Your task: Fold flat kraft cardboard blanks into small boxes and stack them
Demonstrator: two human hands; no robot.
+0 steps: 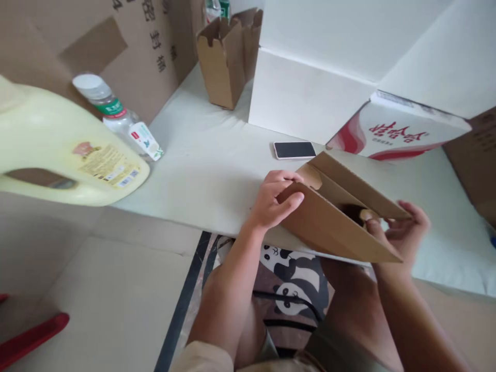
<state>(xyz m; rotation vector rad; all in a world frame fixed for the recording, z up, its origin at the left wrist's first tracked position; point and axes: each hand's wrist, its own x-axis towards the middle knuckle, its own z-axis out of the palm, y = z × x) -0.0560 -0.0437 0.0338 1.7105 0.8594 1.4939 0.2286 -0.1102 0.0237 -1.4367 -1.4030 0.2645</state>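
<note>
Your L hand (276,200) grips the L end of the cardboard box (329,225), R hand (405,235) its R end w/ thumb inside; hands apart. Box at table's (205,170) front edge, nr phone (295,150).

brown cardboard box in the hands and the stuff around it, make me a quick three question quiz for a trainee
1. True or false: the phone lies screen up, outside the held cardboard box.
2. Where is the left hand? A) under the held cardboard box's base B) on its rim C) wholly inside it
3. Fill in: the clear bottle has a ____ cap.

Key: 1 true; 2 B; 3 white.
</note>
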